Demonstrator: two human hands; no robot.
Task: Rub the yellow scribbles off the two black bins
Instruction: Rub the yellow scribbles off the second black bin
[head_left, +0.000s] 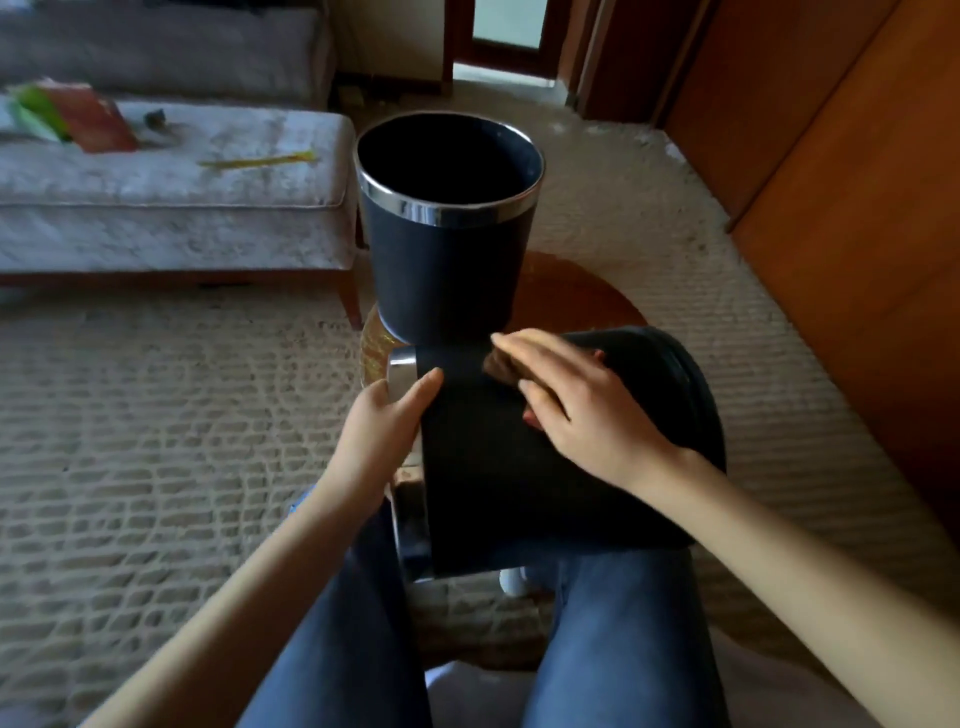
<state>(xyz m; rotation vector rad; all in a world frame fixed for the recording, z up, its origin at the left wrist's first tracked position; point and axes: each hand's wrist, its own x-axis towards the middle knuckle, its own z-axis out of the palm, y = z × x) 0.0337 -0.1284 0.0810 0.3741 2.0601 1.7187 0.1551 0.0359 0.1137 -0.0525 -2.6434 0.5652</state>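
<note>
We have one black bin (498, 467) lying on its side across our lap. Our left hand (387, 415) wraps around its shiny metal rim (402, 374) and holds it in place. Our right hand (576, 402) lies nearly flat on top of the bin, pressing a small brown cloth (501, 368) against the black wall. The fingers are curled a little over the cloth, not closed in a fist.

The second black bin (447, 260) stands upright just behind the lying bin, on a small round surface (582, 296). Its open top faces up.

We see no yellow marks on the sides facing us. Some could be on sides we cannot see.

We think the lying bin is light and stiff, so it will not bend when we rub. Its round side looks smooth, so it may roll or slip on our legs. The rim is a good place to hold, because fingers can hook over the edge. To check the other sides, we would turn the bin slowly by the rim.

A long bench (171, 208) sits left of the upright bin, with a yellow strip (260, 160) on it.
</note>
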